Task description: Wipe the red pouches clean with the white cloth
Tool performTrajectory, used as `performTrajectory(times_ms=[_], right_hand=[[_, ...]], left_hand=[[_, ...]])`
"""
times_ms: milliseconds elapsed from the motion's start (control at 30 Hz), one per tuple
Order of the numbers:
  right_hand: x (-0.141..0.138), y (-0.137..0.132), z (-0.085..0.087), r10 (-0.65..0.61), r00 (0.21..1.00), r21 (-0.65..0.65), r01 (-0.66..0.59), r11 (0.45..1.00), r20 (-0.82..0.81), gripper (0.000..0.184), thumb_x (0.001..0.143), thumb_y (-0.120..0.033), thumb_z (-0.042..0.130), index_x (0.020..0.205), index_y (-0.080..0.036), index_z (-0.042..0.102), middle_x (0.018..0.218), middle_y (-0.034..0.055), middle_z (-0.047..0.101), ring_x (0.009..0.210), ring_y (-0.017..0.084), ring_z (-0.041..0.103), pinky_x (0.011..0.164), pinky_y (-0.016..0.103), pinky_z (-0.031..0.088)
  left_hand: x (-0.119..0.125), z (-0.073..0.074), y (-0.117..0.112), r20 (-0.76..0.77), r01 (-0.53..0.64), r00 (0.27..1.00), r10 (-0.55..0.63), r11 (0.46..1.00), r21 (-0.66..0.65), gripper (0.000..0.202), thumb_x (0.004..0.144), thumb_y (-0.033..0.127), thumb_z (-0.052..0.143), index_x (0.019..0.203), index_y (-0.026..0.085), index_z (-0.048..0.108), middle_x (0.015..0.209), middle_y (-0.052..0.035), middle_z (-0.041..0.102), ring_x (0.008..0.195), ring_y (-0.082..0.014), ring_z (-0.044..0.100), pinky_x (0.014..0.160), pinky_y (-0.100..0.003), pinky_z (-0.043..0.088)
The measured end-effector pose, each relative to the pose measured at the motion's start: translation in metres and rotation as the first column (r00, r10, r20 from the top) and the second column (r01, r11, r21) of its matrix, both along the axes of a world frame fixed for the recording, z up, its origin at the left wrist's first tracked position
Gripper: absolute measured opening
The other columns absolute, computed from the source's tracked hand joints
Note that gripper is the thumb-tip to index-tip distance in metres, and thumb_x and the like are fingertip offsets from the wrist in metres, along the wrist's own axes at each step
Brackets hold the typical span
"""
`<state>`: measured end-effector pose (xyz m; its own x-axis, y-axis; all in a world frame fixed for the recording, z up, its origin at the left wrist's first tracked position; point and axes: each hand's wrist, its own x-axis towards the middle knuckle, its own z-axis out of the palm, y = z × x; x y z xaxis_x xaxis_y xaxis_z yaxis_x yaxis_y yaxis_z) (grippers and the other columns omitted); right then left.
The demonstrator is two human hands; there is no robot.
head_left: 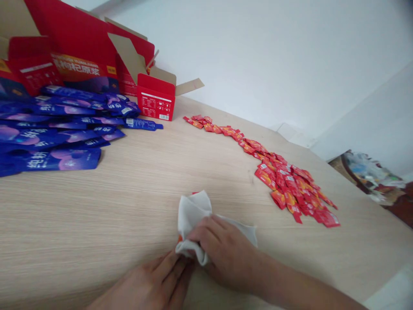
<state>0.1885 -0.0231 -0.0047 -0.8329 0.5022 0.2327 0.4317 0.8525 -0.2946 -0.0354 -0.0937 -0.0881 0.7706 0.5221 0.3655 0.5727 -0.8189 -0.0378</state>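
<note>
A white cloth (195,211) is bunched on the table in front of me, with my right hand (226,249) closed on it and pressing down. Beneath the cloth lies a red-and-orange sachet (180,237); only small bits of its edge show, and the rest is covered. My left hand (158,280) is closed at the cloth's lower edge, its fingers pinching the near end of the sachet. The left fingertips are partly hidden by the cloth.
Red-and-orange sachets (284,181) lie in a long pile to the right. Blue pouches (58,129) are stacked at the left. Behind them stand open red cartons (156,97) against the white wall. A bin of rubbish (368,172) stands beyond the table's right edge.
</note>
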Motion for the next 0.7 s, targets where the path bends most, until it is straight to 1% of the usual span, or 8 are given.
performTrajectory(times_ms=[67,167,267,367,433,500,600,700], right_hand=[[-0.002,0.002,-0.013,0.021,0.998,0.021,-0.023,1.000,0.056,0.022,0.098,-0.018,0.060,0.120,-0.019,0.058,0.110,0.0071,0.068,0.100,0.024,0.060,0.091,0.038,0.053],[-0.007,0.039,-0.023,-0.103,0.994,0.080,0.099,0.992,0.044,0.028,0.098,-0.018,0.061,0.126,-0.017,0.057,0.117,0.0096,0.067,0.110,0.026,0.059,0.100,0.042,0.052],[-0.007,0.086,-0.019,-0.204,0.977,0.152,0.191,0.970,0.069,0.028,0.099,-0.017,0.058,0.127,-0.015,0.058,0.121,0.0132,0.066,0.113,0.028,0.059,0.104,0.046,0.051],[0.001,0.107,-0.008,-0.283,0.959,0.190,0.280,0.941,-0.012,0.021,0.104,-0.019,0.051,0.123,-0.016,0.058,0.118,0.0140,0.065,0.110,0.027,0.059,0.101,0.046,0.051],[0.013,0.102,-0.002,-0.346,0.928,0.163,0.366,0.916,-0.142,0.020,0.107,-0.023,0.047,0.123,-0.016,0.056,0.115,0.0129,0.064,0.107,0.026,0.060,0.098,0.044,0.051],[0.028,0.086,-0.001,-0.404,0.886,0.114,0.437,0.892,-0.227,0.020,0.108,-0.027,0.046,0.123,-0.018,0.054,0.111,0.0113,0.063,0.104,0.025,0.061,0.095,0.041,0.052],[0.049,0.060,-0.009,-0.466,0.856,0.052,0.488,0.871,-0.224,0.018,0.109,-0.029,0.045,0.121,-0.019,0.055,0.107,0.0095,0.064,0.100,0.025,0.063,0.090,0.039,0.053],[0.064,0.047,-0.025,-0.474,0.862,0.032,0.487,0.873,-0.181,0.017,0.109,-0.028,0.044,0.117,-0.020,0.056,0.107,0.0099,0.065,0.100,0.025,0.063,0.090,0.040,0.054]], left_hand=[[0.000,0.001,0.000,-0.003,-0.003,1.000,0.003,1.000,-0.012,0.063,0.087,0.043,0.068,0.140,0.009,0.063,0.135,-0.0192,0.069,0.127,-0.0324,0.066,0.106,-0.035,0.054],[-0.004,-0.003,0.000,0.001,0.020,1.000,-0.020,0.996,0.087,0.060,0.091,0.046,0.064,0.137,0.008,0.064,0.135,-0.0205,0.069,0.128,-0.0323,0.064,0.104,-0.036,0.055],[-0.011,-0.007,0.003,-0.018,0.064,0.998,-0.062,0.983,0.173,0.059,0.094,0.051,0.064,0.135,0.009,0.066,0.132,-0.0191,0.071,0.129,-0.0317,0.064,0.104,-0.035,0.055],[-0.011,-0.003,0.009,-0.006,0.102,0.995,-0.104,0.965,0.240,0.050,0.100,0.049,0.059,0.132,0.011,0.067,0.128,-0.0154,0.074,0.123,-0.0303,0.067,0.096,-0.034,0.058],[-0.008,0.009,0.014,0.117,0.058,0.989,-0.092,0.961,0.269,0.042,0.107,0.044,0.046,0.125,0.014,0.070,0.121,-0.0109,0.077,0.115,-0.0268,0.072,0.087,-0.034,0.059],[-0.006,0.029,0.021,0.254,0.024,0.964,-0.084,0.972,0.232,0.040,0.112,0.039,0.036,0.119,0.018,0.070,0.114,-0.0053,0.080,0.105,-0.0219,0.075,0.083,-0.032,0.059],[-0.008,0.059,0.036,0.346,0.079,0.933,-0.099,0.994,0.071,0.030,0.113,0.030,0.039,0.120,0.021,0.066,0.104,0.0003,0.080,0.090,-0.0175,0.076,0.080,-0.030,0.059],[-0.012,0.069,0.057,0.318,0.051,0.948,0.010,0.982,-0.180,0.030,0.113,0.029,0.036,0.115,0.023,0.065,0.094,-0.0014,0.075,0.081,-0.0194,0.071,0.077,-0.034,0.058]])
